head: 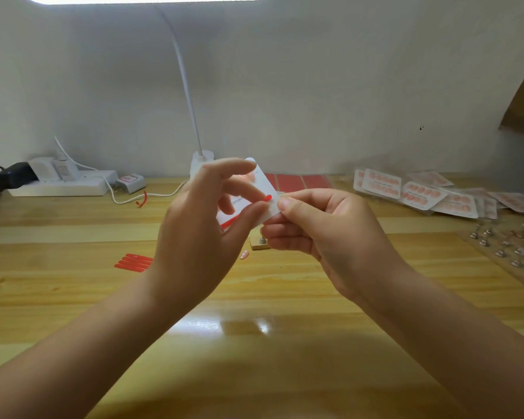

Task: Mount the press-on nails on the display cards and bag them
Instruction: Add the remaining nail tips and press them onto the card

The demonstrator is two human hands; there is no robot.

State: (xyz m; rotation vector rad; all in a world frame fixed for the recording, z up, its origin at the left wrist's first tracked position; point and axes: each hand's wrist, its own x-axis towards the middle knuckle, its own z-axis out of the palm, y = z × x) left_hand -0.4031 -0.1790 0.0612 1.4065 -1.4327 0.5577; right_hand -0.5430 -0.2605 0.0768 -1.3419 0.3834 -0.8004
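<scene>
Display card (263, 182), white and flat, pinched by both hands.

Body in view: two forearms and two hands, nothing else of the person. Both forearms bare from the bottom frame edge up to the wrists, no sleeves or cuffs showing. Left hand (194, 237) seen from the back: no glove, ring, watch, bracelet or strap. Right hand (318, 234) likewise ungloved, with nothing worn on the fingers or wrist. Right thumbnail is visible facing the camera, short and plain, no polish or press-on on it. Other nails too blurred or turned away to tell. No tape, plasters, markings or cables on either arm. Both arms enter from the lower corners, left one broader in frame.
</scene>
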